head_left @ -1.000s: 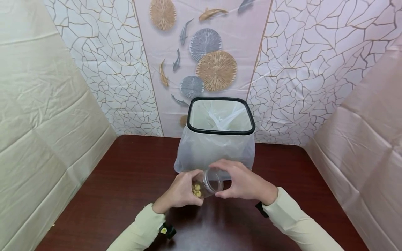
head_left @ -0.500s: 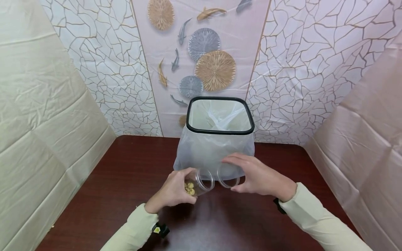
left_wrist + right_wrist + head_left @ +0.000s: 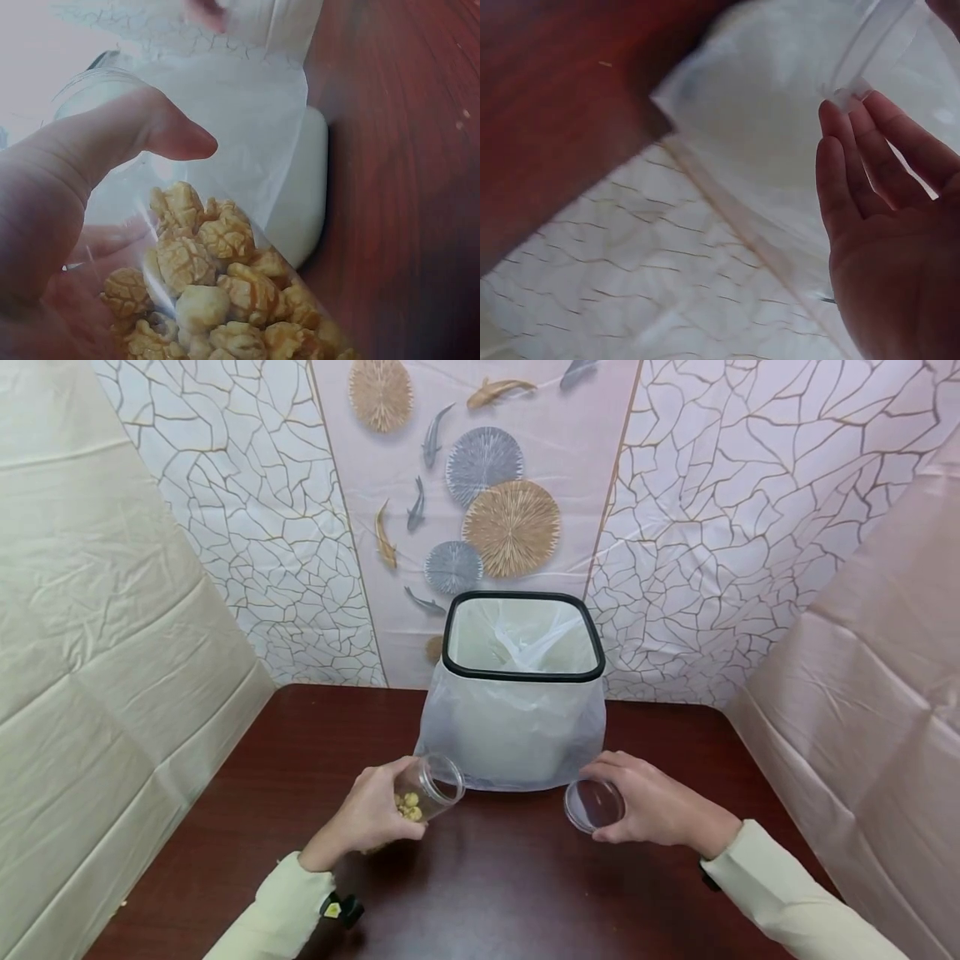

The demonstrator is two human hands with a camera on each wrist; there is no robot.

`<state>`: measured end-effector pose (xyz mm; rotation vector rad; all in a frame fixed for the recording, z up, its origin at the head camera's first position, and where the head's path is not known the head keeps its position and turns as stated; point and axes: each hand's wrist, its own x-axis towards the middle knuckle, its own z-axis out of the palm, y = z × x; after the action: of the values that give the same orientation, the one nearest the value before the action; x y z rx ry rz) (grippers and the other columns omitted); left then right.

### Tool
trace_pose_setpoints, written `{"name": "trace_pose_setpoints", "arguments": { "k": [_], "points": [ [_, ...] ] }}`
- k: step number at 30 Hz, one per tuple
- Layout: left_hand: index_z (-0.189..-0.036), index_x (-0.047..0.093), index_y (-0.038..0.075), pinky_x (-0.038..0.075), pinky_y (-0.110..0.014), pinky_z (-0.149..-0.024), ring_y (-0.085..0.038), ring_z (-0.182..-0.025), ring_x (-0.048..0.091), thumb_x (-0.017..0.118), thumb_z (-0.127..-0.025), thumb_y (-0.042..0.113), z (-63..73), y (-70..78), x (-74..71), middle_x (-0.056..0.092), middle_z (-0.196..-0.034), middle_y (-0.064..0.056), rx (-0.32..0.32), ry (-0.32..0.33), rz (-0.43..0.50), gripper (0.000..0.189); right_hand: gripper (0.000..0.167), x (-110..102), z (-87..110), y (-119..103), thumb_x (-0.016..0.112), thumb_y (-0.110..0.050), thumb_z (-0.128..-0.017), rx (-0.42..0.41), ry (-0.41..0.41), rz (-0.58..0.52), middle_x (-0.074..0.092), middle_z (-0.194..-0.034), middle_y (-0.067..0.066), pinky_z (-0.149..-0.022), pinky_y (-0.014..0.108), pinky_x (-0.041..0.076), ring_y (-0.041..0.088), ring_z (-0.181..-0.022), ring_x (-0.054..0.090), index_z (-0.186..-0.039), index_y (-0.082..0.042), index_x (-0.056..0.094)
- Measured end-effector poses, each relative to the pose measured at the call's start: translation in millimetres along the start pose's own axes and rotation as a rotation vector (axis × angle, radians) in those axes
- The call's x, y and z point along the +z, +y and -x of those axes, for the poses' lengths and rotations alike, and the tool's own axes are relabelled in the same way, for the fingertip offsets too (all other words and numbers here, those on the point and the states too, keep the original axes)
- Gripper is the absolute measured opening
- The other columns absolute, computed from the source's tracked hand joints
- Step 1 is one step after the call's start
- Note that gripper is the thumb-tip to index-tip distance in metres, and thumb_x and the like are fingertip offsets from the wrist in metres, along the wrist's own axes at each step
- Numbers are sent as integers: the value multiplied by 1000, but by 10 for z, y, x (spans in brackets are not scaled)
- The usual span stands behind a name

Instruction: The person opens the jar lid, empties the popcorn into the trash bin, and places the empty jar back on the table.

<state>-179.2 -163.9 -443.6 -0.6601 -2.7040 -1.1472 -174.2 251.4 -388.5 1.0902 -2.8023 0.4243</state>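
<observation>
My left hand (image 3: 372,810) grips a clear plastic jar (image 3: 440,783) that lies tilted, its open mouth towards the right. Caramel popcorn (image 3: 408,807) sits in the jar's lower end; the left wrist view shows the popcorn (image 3: 225,277) close up, behind the clear wall under my thumb. Well apart to the right, my right hand (image 3: 652,802) holds a round clear lid (image 3: 595,805) by its edge between thumb and fingers. In the right wrist view my fingertips touch the rim of the lid (image 3: 870,45).
A white bin (image 3: 517,727) with a black rim and a translucent liner bag stands at the back middle of the dark red table (image 3: 510,893), behind both hands. Patterned cloth hangs behind the table. A small crumb (image 3: 123,903) lies at the left edge.
The lid has come off the jar's mouth. My right hand has carried it to the right, while my left hand has moved left with the jar.
</observation>
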Motion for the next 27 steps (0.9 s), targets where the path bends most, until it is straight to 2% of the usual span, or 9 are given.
{"name": "trace_pose_setpoints", "arguments": {
  "k": [7, 12, 17, 22, 27],
  "points": [
    [-130, 68, 15, 53, -23, -67, -10, -78, 65, 90, -59, 18, 137, -136, -103, 75, -96, 4, -68, 7, -19, 74, 69, 308, 201, 213, 97, -34, -68, 66, -60, -89, 68, -115, 1, -80, 26, 57, 15, -100, 62, -124, -5, 71],
    [-129, 67, 15, 53, -25, -66, -10, -78, 66, 92, -59, 19, 219, -211, -152, 76, -95, 1, -92, 29, -25, 74, 69, 513, 335, 307, 97, -34, -69, 71, -59, -118, 67, -114, 2, -80, 27, 56, 16, -100, 63, -124, -3, 70],
    [-128, 67, 15, 53, -24, -66, -10, -77, 66, 94, -59, 20, 286, -258, -174, 75, -93, 3, -115, 48, -32, 75, 68, 701, 437, 362, 95, -36, -72, 76, -75, -138, 67, -116, 0, -84, 29, 55, 14, -102, 62, -126, -4, 69],
    [-128, 68, 13, 53, -25, -66, -10, -78, 66, 94, -59, 19, 339, -279, -194, 75, -95, 2, -127, 60, -29, 75, 68, 817, 484, 389, 93, -39, -75, 89, -100, -175, 65, -117, -2, -84, 29, 55, 12, -103, 61, -128, -6, 68],
    [-128, 68, 12, 52, -24, -66, -10, -77, 65, 93, -58, 20, 362, -276, -219, 76, -94, 0, -122, 71, -57, 75, 70, 850, 507, 385, 92, -46, -77, 74, -84, -150, 65, -118, -4, -85, 29, 56, 10, -104, 62, -130, -7, 67]
  ]
}}
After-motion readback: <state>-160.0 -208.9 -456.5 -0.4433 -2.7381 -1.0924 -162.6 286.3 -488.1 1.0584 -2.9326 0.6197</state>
